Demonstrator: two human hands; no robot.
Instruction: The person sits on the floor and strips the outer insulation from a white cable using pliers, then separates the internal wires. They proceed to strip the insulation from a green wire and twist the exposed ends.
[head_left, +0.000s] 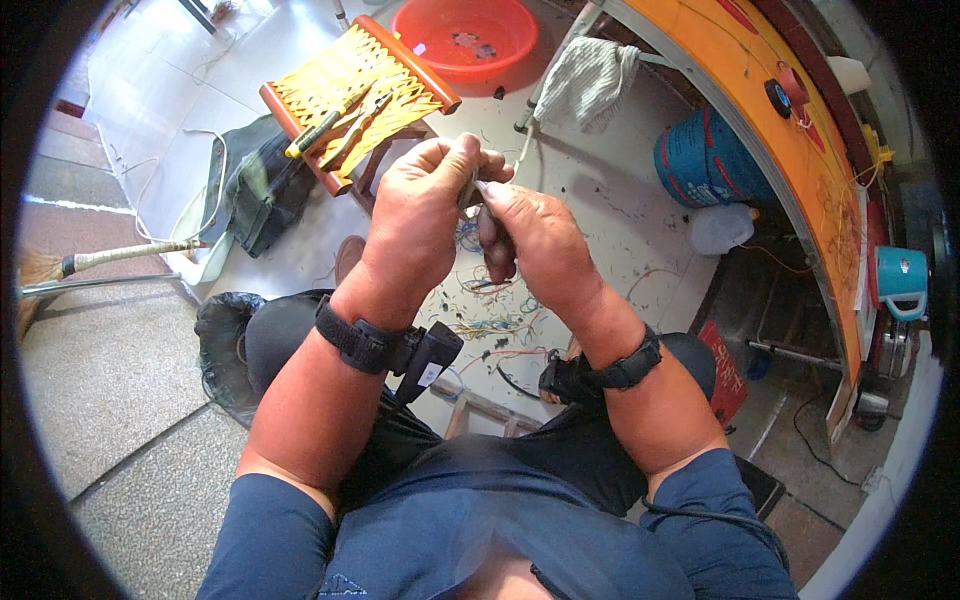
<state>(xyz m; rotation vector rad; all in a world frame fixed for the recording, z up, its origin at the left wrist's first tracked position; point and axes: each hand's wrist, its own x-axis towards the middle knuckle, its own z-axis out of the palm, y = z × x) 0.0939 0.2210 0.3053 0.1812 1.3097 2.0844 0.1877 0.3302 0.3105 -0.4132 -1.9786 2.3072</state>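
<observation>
My left hand (424, 214) and my right hand (551, 240) meet in front of me, fingertips close together. Between them they pinch a thin, pale strand (475, 178), perhaps a wire; the fingers hide most of it. The curled fingers of my right hand hang below the pinch. A whitish cord (525, 150) shows just past the fingertips, and whether it joins the held strand I cannot tell. Beneath the hands, cut wire scraps (487, 328) in several colours litter the pale floor tiles (622, 277).
Pliers (360, 127) and a yellow-and-black tool (322, 133) lie on a yellow woven stool (322, 79). Behind it sits a red basin (480, 67). At right are an orange tabletop (814, 172), a hanging cloth (589, 81), a blue bucket (709, 161) and a plastic jug (720, 229). A black bag (225, 352) is at left.
</observation>
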